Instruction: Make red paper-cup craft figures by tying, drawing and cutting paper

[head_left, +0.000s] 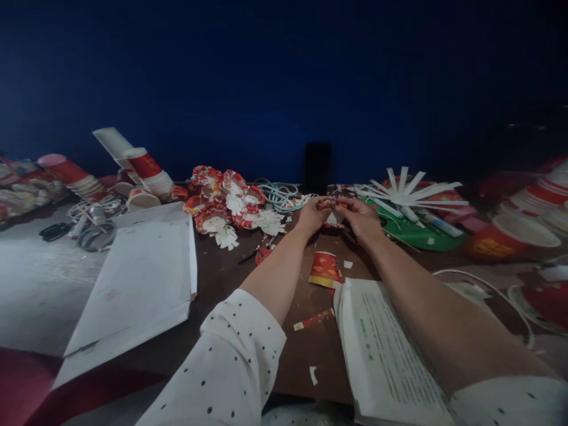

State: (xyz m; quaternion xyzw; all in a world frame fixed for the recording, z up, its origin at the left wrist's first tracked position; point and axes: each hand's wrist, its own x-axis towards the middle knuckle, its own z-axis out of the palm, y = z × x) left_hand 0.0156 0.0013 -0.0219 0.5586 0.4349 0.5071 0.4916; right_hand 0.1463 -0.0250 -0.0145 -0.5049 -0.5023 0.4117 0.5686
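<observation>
My left hand (312, 214) and my right hand (361, 218) meet over the middle of the table, fingers closed around a red patterned paper piece (329, 204). A pale part of it hangs down between the hands; its exact shape is partly hidden by the fingers. Just below, on the brown tabletop, lies a red and gold piece of cut paper cup (325, 267). Left of my hands sits a heap of red and white paper cutouts (235, 198) with fringed edges. Right of them is a white paper piece cut into strips (406, 192).
A large white board (137, 284) lies at left, an open booklet (386, 349) under my right forearm. Stacked paper cups (148, 171) lean at back left; a red cup (510, 236) is at right. A green tray (394, 231), pale blue cord (277, 194) and scraps (313, 375) are about.
</observation>
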